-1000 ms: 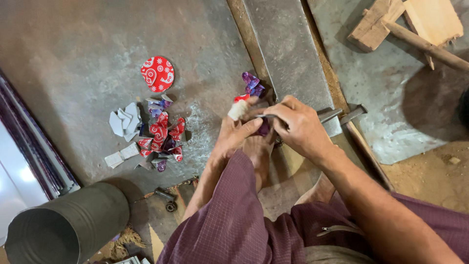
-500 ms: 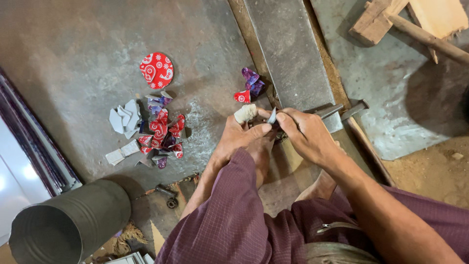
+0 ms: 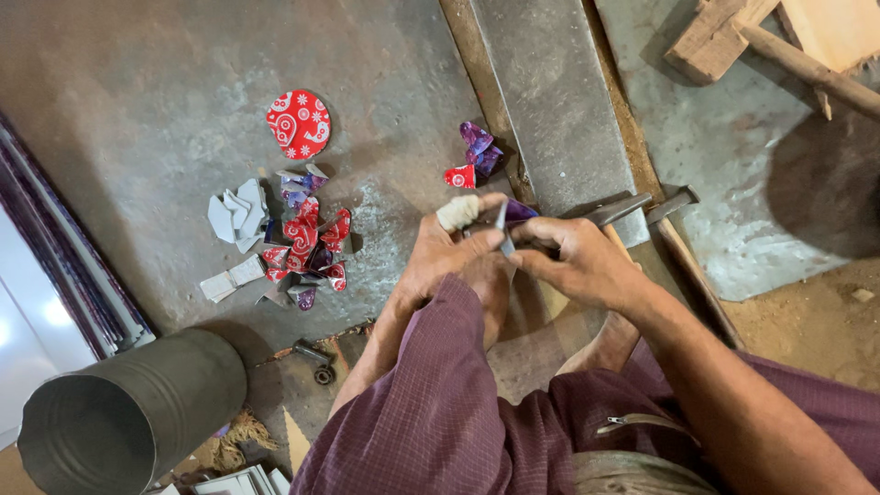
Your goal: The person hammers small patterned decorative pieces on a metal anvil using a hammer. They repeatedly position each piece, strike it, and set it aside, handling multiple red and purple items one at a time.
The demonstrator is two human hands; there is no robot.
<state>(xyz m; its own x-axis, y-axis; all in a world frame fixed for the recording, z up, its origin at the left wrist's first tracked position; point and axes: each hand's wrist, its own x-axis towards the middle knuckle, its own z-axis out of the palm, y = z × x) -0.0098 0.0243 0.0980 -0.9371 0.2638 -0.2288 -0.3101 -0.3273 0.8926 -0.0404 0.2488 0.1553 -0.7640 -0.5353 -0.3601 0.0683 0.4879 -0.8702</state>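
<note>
Here, a seated person's left hand (image 3: 440, 261), one finger bandaged, and right hand (image 3: 577, 261) pinch a small purple sheet-metal piece (image 3: 513, 218) closed between the fingertips. Beyond lie two folded pieces (image 3: 472, 156), a heap of cut scraps (image 3: 293, 243) and a red disc (image 3: 298, 124), apparently uncut.

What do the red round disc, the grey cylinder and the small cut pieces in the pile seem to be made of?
Red disc: probably thin printed sheet metal, a flat glossy face with a white pattern.
Grey cylinder: likely sheet metal, dull grey, with a thin rolled wall and open end.
Cut pieces: apparently the same printed tin, red or purple on one side, plain pale grey on the other, with sharp bent edges.
</note>
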